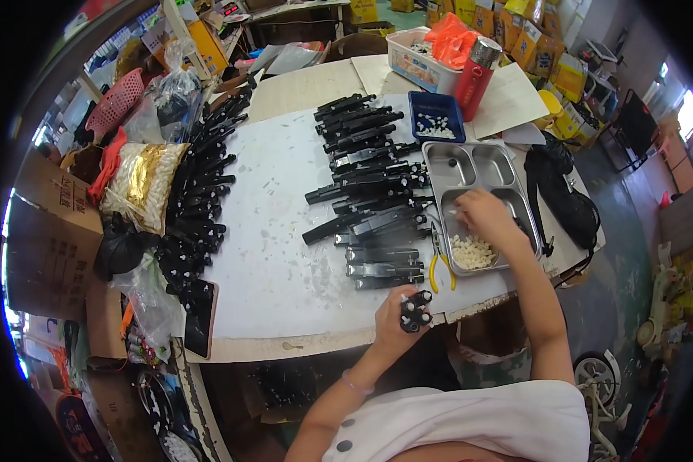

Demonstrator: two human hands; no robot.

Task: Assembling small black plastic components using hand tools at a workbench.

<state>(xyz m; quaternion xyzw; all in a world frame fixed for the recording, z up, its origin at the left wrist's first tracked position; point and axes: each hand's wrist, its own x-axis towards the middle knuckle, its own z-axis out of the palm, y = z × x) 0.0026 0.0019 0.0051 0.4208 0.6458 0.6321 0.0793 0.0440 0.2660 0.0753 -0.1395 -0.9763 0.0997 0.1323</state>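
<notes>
**Left hand holds the part, right hand is in the tray**

Left hand [393, 329] is closed around a black part [415, 314], just off the table's [277, 231] near edge. Right hand [487, 218] is well apart from it, over the lower compartments of the steel tray [491, 164], fingers bunched. Can't tell if they pinch anything (a pale speck shows at the tips, too small to call).

Why so: the grip looks chosen to leave the part's studded end free and facing the eyes. Tray sits on the right hand's side, presumably for a short reach; the cream pieces [473, 252] lie heaped in its near compartment, right below that hand. Yellow-handled pliers [433, 276] lie just beside the tray, handles toward the person, so likely placed for a quick grab.

Orientation: the held part shows nearly end-on, so its long axis seems to run up toward the camera, studded end up. Its far end is hidden by the hand. Small pale bits stick out at its sides.

The right-hand stack of black parts [366, 223] lies mostly crosswise, long axes roughly left-right, many a bit skewed; probably laid that way to pack close. Another row of black parts [196, 204] lines the table's left side, pale-tipped ends facing the middle.
</notes>
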